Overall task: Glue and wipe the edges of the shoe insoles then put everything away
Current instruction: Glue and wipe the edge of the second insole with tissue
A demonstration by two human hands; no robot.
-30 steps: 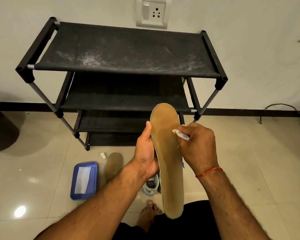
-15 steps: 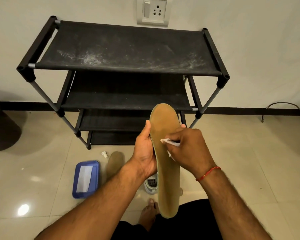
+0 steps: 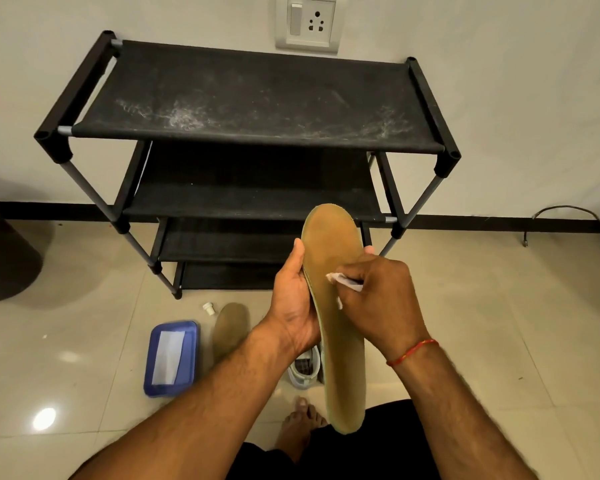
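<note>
A tan shoe insole (image 3: 336, 247) stands upright in front of me, toe end up. My left hand (image 3: 293, 299) grips its left edge at mid-length. My right hand (image 3: 378, 299) pinches a small white glue tube (image 3: 343, 281), whose tip touches the insole's face near the middle. A second tan insole (image 3: 230, 327) lies flat on the floor below. A small white cap (image 3: 207, 308) sits on the tiles beside it. A blue lidded box (image 3: 172, 358) with a white label lies to the left of that insole.
A black four-tier shoe rack (image 3: 257, 98) stands against the wall ahead, its top dusty. A white shoe (image 3: 305, 368) sits on the floor under my hands, and my bare foot (image 3: 302, 420) is below it. A dark bin (image 3: 0, 244) stands far left; a cable (image 3: 565, 216) lies far right.
My right hand has carried the glue tube leftward, from the insole's right edge onto its face. The insole and left hand have barely moved.
</note>
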